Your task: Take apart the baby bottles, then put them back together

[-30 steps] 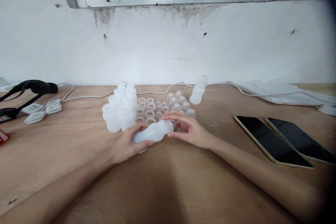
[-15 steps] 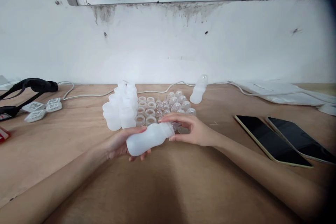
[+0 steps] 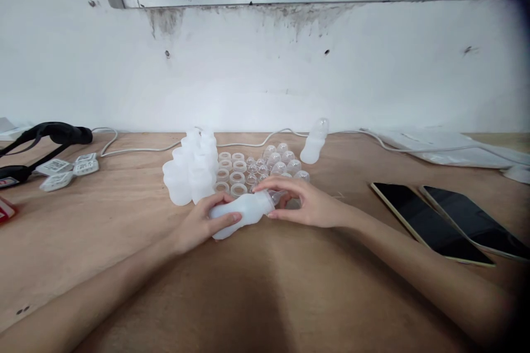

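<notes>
Left hand (image 3: 202, 224) wrapped again around the lower body of the white bottle (image 3: 244, 213), thumb over its near side, where half a second ago fingers showed loose beneath, right hand (image 3: 308, 202) still gripping the collar (image 3: 264, 202), bottle tilted before clear rings (image 3: 237, 177) on the surface (image 3: 323, 298)

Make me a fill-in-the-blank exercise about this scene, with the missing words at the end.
1. The tilted bottle is gripped around its body by the person's ____ hand.
2. The clear domes stand to the ____ of the rings.
3. The number of flat, dark-screened devices lying at the right of the table is ____.
4. The cable along the back is ____ in color.

Missing words: left; right; two; white.
</notes>
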Action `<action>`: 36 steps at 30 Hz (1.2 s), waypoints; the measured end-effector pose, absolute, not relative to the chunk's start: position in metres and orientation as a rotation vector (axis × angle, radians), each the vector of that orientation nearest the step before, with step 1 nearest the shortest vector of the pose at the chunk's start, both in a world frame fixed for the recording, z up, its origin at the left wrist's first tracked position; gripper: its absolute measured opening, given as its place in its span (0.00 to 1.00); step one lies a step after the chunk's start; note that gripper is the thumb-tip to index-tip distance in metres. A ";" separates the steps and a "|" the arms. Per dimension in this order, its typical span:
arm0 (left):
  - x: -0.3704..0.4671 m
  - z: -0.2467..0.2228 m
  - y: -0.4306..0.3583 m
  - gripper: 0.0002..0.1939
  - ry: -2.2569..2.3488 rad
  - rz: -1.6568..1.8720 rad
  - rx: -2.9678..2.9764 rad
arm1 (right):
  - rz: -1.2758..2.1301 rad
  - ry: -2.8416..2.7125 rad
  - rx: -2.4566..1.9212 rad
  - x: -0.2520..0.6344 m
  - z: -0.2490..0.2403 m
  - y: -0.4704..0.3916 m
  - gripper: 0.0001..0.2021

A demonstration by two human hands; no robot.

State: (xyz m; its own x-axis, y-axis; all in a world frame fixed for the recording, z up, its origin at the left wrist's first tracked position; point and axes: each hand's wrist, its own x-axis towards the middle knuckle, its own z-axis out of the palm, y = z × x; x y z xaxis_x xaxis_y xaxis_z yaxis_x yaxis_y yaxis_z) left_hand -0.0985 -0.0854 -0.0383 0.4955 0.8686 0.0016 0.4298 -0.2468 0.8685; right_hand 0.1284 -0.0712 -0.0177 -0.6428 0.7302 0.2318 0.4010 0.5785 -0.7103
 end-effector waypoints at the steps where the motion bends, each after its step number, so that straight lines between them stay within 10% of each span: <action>1: -0.098 -0.039 -0.086 0.16 1.082 0.639 1.901 | 0.877 -2.295 -0.945 0.127 -0.019 -0.072 0.18; 29: -0.091 -0.051 -0.099 0.19 1.061 0.962 2.436 | 0.892 -2.160 -1.322 0.110 -0.007 -0.091 0.19; 36: -0.091 -0.056 -0.092 0.18 1.261 0.944 1.858 | -0.073 -2.218 -1.691 0.133 0.017 -0.082 0.20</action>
